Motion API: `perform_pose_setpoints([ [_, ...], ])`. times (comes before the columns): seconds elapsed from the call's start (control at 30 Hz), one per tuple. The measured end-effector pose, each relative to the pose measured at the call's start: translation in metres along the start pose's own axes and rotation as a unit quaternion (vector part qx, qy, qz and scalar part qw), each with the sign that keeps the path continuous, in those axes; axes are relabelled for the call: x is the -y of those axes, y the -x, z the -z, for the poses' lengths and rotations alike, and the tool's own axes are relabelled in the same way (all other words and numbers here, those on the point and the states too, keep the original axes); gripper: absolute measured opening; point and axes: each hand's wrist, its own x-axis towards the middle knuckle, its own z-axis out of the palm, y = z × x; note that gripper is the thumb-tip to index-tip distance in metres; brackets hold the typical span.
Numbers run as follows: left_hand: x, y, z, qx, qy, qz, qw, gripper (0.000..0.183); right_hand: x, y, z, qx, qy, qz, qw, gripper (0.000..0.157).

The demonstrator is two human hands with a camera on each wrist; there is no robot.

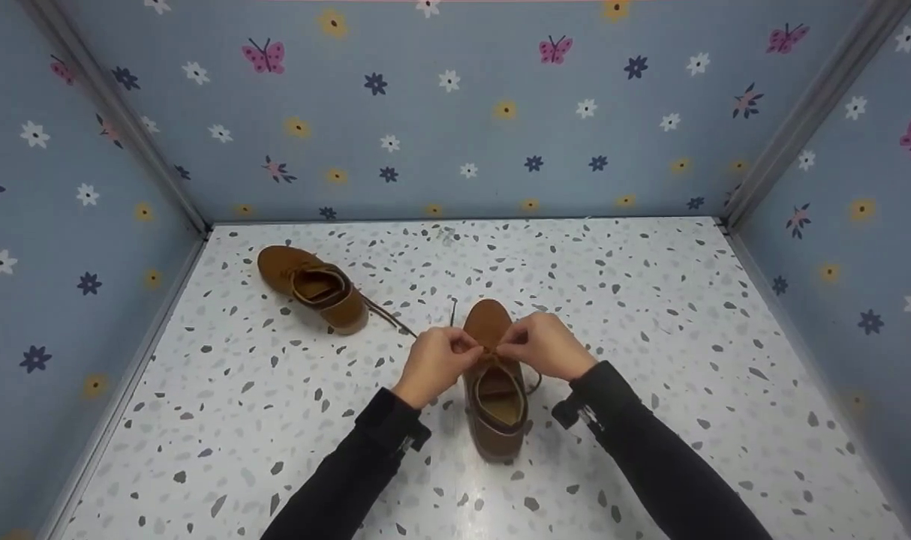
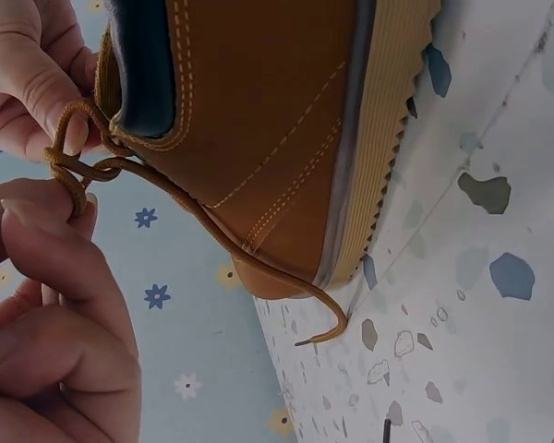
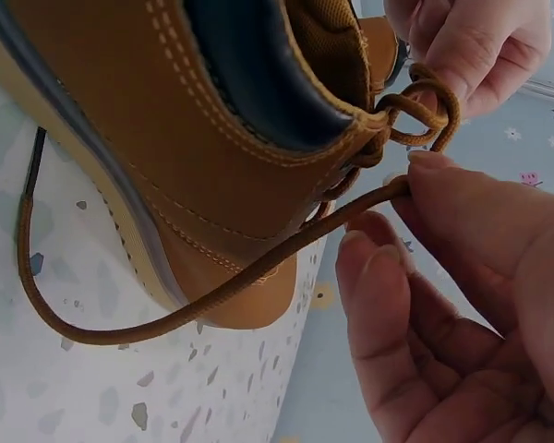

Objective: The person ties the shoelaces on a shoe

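A brown lace-up shoe (image 1: 498,442) stands upright between the two hands, toe pointing away, with a dark padded collar (image 3: 258,83) and a pale ridged sole (image 2: 374,157). My left hand (image 1: 437,364) pinches a loop of the brown shoelace (image 2: 203,217) between thumb and forefinger above the tongue. Facing it, my right hand (image 1: 549,346) pinches the lace (image 3: 286,245) close to the same crossing. One lace end hangs down each side of the shoe, its dark tip (image 3: 37,152) near the floor on the right side.
A second brown shoe (image 1: 347,311) stands farther left, its loose laces (image 1: 388,315) trailing over the speckled white surface (image 1: 620,300) toward my left hand. Blue flowered panels (image 1: 455,112) rise at the back and both sides, with grey strips (image 1: 816,105) at the corners.
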Motion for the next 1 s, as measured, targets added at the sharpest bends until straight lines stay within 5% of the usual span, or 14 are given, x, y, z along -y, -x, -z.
perform_pose_setpoints([
  [0.33, 0.001, -0.001, 0.001, -0.009, -0.022, -0.01, 0.9997, 0.007, -0.006, -0.009, -0.002, 0.048, -0.053, -0.019, 0.997, 0.011],
  [0.7, -0.002, -0.003, 0.004, 0.009, -0.008, -0.02, 0.9997, 0.008, -0.008, -0.021, 0.01, 0.144, -0.006, 0.008, 0.99, 0.012],
  [1.0, 0.0, -0.004, 0.006, 0.009, -0.006, -0.015, 0.9998, 0.008, -0.01, -0.026, 0.013, 0.153, 0.005, -0.006, 0.988, 0.006],
])
